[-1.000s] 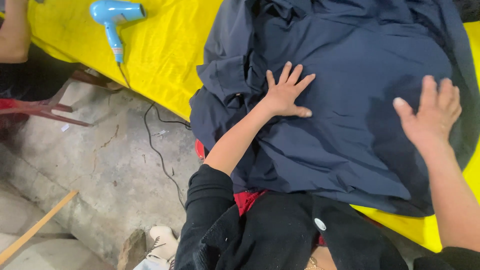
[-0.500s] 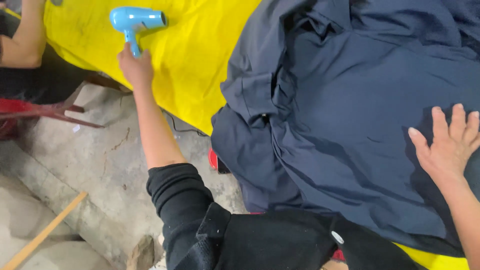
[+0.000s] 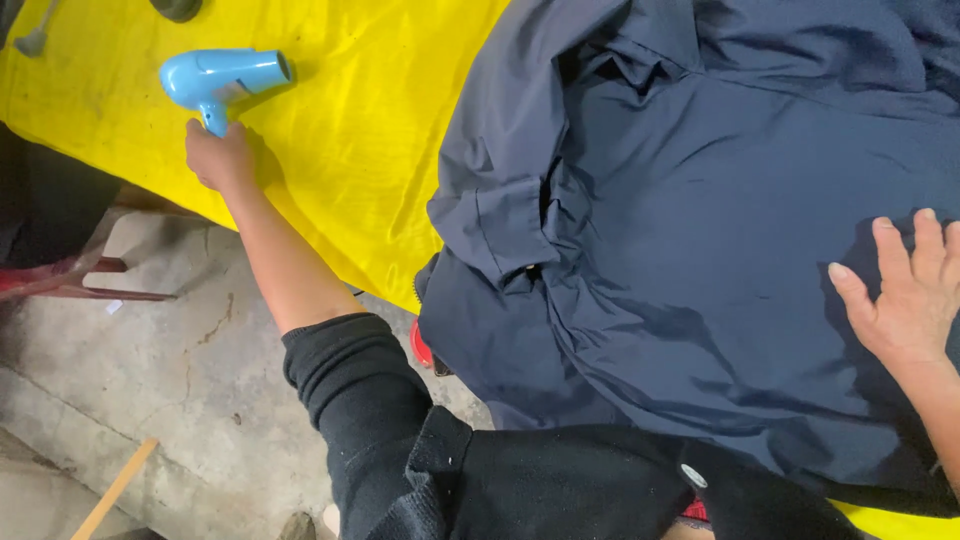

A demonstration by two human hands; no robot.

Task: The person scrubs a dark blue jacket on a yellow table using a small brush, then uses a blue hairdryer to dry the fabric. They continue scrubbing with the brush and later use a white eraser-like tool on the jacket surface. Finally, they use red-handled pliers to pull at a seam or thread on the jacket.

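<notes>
Yellow-covered table (image 3: 380, 150) over concrete floor (image 3: 150, 390): blue dryer at far left, navy jacket at right.

Left hand (image 3: 220, 158) is closed around the grip of the dryer (image 3: 222, 78), which lies on the cover at the table's near edge, barrel running left-right, nozzle toward the jacket (image 3: 700, 220). Right hand (image 3: 905, 295) rests open and flat, fingers spread, on the jacket, well apart from the dryer. Only the left hand is near the dryer.
</notes>
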